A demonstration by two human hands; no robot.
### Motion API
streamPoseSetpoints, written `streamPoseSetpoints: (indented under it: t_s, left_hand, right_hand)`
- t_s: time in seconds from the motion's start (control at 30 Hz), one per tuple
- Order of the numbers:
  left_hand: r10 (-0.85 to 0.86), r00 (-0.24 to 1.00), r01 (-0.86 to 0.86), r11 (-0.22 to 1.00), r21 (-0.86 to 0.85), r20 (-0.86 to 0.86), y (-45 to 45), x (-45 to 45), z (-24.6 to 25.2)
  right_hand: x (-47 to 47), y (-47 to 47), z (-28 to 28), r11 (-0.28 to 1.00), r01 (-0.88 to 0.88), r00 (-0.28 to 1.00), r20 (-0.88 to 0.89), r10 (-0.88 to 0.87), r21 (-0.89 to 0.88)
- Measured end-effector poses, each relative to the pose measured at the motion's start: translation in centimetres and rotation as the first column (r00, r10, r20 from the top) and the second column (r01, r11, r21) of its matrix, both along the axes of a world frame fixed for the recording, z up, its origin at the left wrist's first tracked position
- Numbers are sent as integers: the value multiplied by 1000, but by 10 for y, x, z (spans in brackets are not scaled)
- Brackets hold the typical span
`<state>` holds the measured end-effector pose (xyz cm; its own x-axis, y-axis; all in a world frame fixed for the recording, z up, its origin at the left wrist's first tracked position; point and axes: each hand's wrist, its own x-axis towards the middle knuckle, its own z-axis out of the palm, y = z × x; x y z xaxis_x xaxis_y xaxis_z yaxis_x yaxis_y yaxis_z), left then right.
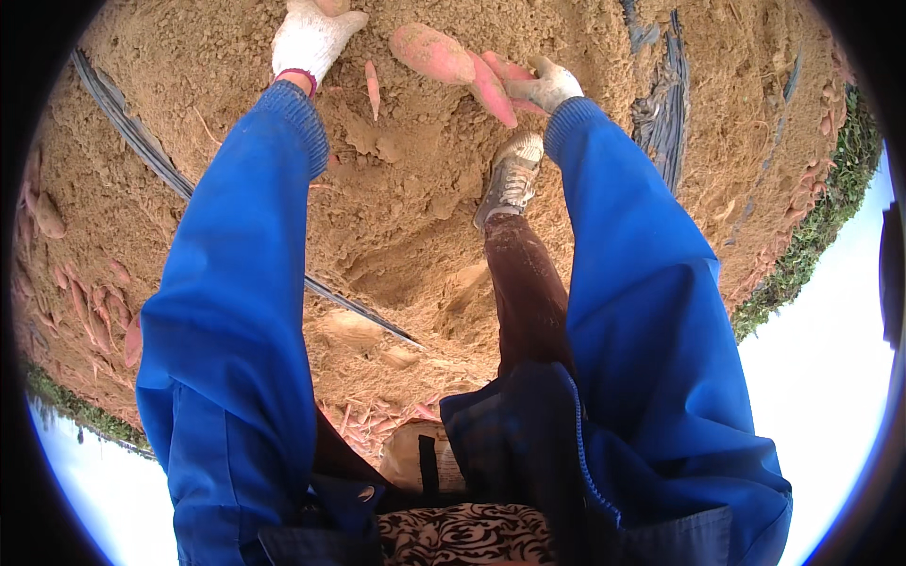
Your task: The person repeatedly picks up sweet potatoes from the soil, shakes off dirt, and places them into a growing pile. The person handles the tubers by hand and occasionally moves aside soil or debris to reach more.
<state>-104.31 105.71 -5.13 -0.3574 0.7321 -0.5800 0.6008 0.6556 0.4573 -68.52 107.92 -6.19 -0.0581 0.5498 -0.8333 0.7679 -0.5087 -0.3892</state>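
Note:
My left hand [311, 39], in a white knit glove with a dark red cuff, is at the top edge of the view. Its fingers are at a reddish sweet potato [333, 6], partly cut off by the frame. My right hand [545, 86], in a soiled white glove, has its fingers on a pink sweet potato [504, 65] of a small cluster. Beside it lie a long sweet potato [490, 92] and a large, soil-dusted sweet potato [433, 54]. A thin small sweet potato [372, 90] lies on the soil between my hands.
Loose brown soil [403, 163] surrounds my shoe [511, 177]. Black plastic film strips [131, 127] lie at the left, with crumpled black film [669, 113] at the right. Several sweet potatoes [92, 311] lie at the far left. A printed sack [410, 456] and small roots are near my body.

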Motion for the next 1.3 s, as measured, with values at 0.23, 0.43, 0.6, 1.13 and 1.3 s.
streamPoseSetpoints:
  t_s: [0.23, 0.43, 0.6, 1.13, 1.3]
  left_hand:
    - [374, 407, -437, 881, -182, 833, -41, 7, 35]
    - [527, 402, -424, 832, -358, 749, -34, 45, 30]
    - [519, 323, -496, 805, -325, 792, -43, 64, 9]
    - [267, -596, -689, 314, -653, 757, -190, 33, 149]
    - [235, -525, -794, 210, -570, 818, -282, -59, 239]
  right_hand:
    - [-30, -44, -36, 512, 489, 251, -448, -858, -706]
    - [-14, -43, 27, 486, 711, 348, -347, -871, -507]
    - [-42, -22, -15, 647, 513, 437, -477, -762, -564]
    - [-183, -61, 180, 764, 350, 511, -574, -641, -542]
    - [-288, -128, 241, 768, 121, 591, -576, -565, -629]
